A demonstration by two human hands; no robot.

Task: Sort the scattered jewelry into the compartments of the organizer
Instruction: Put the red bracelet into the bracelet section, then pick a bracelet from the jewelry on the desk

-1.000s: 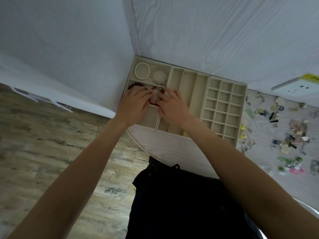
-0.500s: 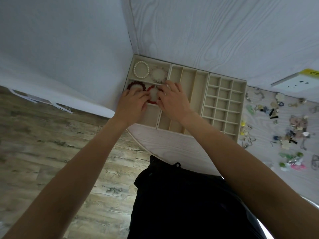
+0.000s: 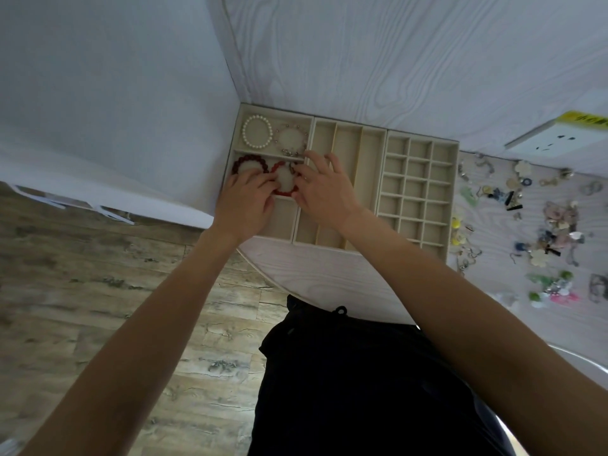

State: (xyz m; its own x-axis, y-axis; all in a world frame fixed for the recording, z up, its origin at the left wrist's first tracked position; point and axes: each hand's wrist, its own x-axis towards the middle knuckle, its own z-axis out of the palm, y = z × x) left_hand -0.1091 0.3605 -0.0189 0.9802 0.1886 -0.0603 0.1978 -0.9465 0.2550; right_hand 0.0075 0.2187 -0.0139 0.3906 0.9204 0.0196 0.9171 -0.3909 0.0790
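Left hand: our curled fingers touch the red bracelet, from 9 o'clock.
Right hand: fingertips pinch it at 3 o'clock.
Bracelet: lies in the organizer's left middle compartment.

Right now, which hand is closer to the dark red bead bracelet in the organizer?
Left. The left hand has its fingertips at the dark red bracelet; the right hand sits further right, by the bright red bracelet.

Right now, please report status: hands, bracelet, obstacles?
Left hand and right hand both on red bracelet, inside organizer. Dark red bracelet right beside it. Nothing blocking.
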